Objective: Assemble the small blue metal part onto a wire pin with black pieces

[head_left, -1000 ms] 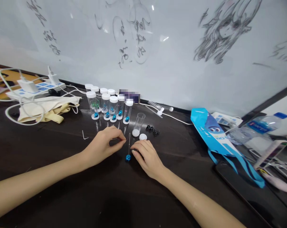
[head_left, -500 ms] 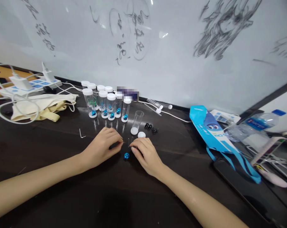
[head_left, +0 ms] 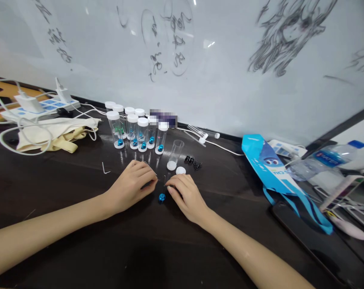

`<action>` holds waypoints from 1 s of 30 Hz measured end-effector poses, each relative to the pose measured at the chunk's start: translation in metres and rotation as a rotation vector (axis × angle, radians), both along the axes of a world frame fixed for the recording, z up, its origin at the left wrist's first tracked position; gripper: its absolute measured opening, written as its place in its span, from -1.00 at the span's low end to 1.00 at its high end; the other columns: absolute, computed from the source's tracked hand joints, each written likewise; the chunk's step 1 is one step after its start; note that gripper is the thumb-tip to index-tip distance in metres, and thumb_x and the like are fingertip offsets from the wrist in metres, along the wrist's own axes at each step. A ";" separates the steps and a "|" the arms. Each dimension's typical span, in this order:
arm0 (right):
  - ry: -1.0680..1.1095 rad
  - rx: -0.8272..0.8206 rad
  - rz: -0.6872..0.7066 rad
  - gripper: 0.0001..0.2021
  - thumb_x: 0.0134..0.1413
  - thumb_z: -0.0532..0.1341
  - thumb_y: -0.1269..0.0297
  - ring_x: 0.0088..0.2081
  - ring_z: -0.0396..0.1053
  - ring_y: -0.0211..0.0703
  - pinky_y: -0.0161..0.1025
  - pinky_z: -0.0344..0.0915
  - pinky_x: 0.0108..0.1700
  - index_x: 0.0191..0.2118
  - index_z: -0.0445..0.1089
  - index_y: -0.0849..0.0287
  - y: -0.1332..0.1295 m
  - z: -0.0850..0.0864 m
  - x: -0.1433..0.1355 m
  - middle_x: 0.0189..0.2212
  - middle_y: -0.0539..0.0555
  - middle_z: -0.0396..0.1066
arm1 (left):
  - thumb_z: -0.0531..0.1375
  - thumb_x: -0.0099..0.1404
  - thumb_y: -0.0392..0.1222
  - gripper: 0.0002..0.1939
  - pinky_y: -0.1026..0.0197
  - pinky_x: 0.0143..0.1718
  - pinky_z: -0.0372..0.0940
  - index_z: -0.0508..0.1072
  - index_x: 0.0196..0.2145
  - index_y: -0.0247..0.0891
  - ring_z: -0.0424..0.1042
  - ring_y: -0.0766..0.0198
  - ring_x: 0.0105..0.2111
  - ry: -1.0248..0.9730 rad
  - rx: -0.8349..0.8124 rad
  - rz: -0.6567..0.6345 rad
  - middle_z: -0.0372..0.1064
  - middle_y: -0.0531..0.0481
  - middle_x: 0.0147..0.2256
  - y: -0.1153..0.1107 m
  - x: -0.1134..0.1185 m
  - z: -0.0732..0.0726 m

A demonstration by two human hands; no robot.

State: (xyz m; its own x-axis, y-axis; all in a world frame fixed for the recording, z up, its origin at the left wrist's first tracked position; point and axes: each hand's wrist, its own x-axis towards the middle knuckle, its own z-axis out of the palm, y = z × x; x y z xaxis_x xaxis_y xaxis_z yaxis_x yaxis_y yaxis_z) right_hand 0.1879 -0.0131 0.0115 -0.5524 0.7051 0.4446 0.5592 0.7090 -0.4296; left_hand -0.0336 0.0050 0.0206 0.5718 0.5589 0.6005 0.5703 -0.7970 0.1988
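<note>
A small shiny blue round part sits on the dark table with a thin metal pin standing up from it. To its left, my left hand is closed in a pinch on a thin metal rod that shows above its fingers. My right hand is also closed, thumb and fingertips together beside the pin. What those fingertips hold, if anything, is too small to make out. Just beyond the right hand lie a white cap and an uncapped clear tube standing on its white base.
Several white-capped clear tubes holding blue parts stand behind my left hand. Small black pieces and a hex key lie on the table. Left are a cloth bag and cables; right, a blue packet and a bottle.
The whole view has shifted slightly, so everything appears a little further right. Both hands keep nearly the same pinch and place around the blue part.
</note>
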 end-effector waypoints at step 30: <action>-0.005 0.041 0.126 -0.88 0.33 0.10 0.36 -0.23 0.35 -0.10 -0.13 0.22 -0.11 -0.26 0.33 0.18 0.002 -0.005 0.001 -0.28 0.11 0.44 | 0.06 0.30 -0.27 -0.86 0.10 -0.19 0.23 0.39 -0.23 -0.26 0.40 0.16 -0.29 -0.035 -0.142 0.094 0.46 -0.03 -0.33 0.009 -0.020 0.029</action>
State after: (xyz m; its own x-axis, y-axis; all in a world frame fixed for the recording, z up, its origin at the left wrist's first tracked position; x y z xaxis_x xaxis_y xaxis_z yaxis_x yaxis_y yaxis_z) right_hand 0.1894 -0.0109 0.0062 -0.6379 0.6113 0.4684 0.4667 0.7906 -0.3963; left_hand -0.0539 0.0144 0.0494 0.4931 0.6900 0.5298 0.6322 -0.7026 0.3266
